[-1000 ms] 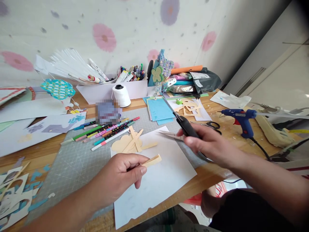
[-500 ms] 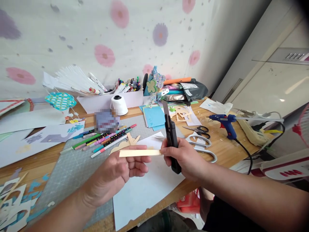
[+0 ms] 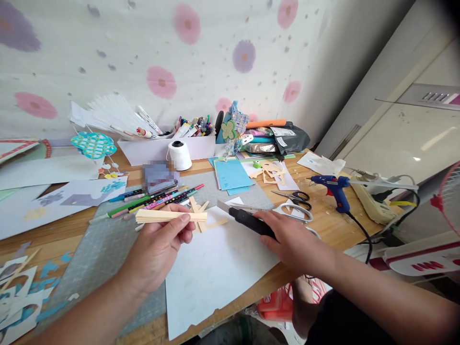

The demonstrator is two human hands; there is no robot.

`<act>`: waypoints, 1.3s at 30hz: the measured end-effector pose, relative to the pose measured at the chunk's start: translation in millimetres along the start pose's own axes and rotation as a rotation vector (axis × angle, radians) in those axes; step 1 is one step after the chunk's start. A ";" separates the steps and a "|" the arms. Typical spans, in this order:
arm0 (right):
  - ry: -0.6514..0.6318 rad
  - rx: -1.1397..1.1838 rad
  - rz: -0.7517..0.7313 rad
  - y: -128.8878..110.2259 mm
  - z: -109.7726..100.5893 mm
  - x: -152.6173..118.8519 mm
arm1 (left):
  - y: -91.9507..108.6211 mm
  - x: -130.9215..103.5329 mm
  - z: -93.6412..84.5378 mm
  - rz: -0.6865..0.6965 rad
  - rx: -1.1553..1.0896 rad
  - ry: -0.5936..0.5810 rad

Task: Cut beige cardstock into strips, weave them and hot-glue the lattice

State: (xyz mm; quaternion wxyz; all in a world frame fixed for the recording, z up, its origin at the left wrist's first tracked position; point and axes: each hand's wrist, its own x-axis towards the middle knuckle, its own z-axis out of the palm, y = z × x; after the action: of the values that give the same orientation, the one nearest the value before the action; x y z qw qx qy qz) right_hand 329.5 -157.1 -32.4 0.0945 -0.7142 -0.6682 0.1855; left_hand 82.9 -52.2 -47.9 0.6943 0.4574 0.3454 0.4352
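From my remote seat I see the left hand (image 3: 158,251) pinching cream strips (image 3: 154,217) left of centre, the right hand (image 3: 296,244) closed around a black cutter (image 3: 249,223) right of centre.

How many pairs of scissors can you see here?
2: black-handled metal scissors left of the blue glue gun; grey-handled metal scissors, partly behind the right hand. Others may be hidden.

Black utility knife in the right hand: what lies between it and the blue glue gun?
In the head view, from the knife: grey-handled scissors, black-handled scissors, then wooden tabletop up to the glue gun.
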 end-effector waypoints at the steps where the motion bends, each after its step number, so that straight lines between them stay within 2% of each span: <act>1: -0.008 -0.054 -0.015 -1.1 2.6 -1.3 | -0.4 1.2 -0.3 0.011 -0.006 0.014; 5: 0.040 -0.180 -0.106 3.6 3.6 -5.3 | -4.1 4.0 -1.5 0.011 -0.017 0.024; 9: 0.204 -0.289 -0.146 37.9 -13.8 -12.7 | -7.1 4.8 -1.9 -0.001 -0.033 -0.038; 13: 0.149 -0.379 -0.119 71.8 -20.9 -18.9 | -6.6 3.4 -0.6 -0.019 -0.052 -0.085; 16: 0.145 -0.399 -0.119 80.2 -17.0 -16.7 | -5.4 1.2 -0.5 -0.067 -0.060 -0.119; 20: 0.153 -0.274 -0.124 83.4 -21.2 -11.0 | -4.3 -1.1 -1.4 -0.096 -0.102 -0.140; 24: 0.189 -0.116 -0.050 89.3 -33.8 -12.0 | -3.3 -3.4 -0.9 -0.105 -0.128 -0.183; 26: 0.236 -0.011 -0.043 87.7 -37.4 -15.4 | -2.7 -5.1 -0.3 -0.106 -0.136 -0.210; 29: 0.248 0.072 -0.138 73.8 -36.4 -22.6 | -1.9 -7.2 0.4 -0.115 -0.149 -0.232; 34: 0.259 -0.238 -0.329 41.7 -24.3 -28.9 | -1.5 -8.1 0.2 -0.111 -0.170 -0.256; 39: 0.270 -0.297 -0.361 34.0 -19.9 -23.9 | -1.0 -9.6 -0.7 -0.103 -0.178 -0.250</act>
State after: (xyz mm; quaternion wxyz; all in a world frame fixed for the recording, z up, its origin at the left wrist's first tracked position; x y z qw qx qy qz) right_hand 367.7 -181.5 -23.8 0.1084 -0.6078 -0.7861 -0.0315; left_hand 78.9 -61.0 -48.3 0.7908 0.4265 0.2396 0.3678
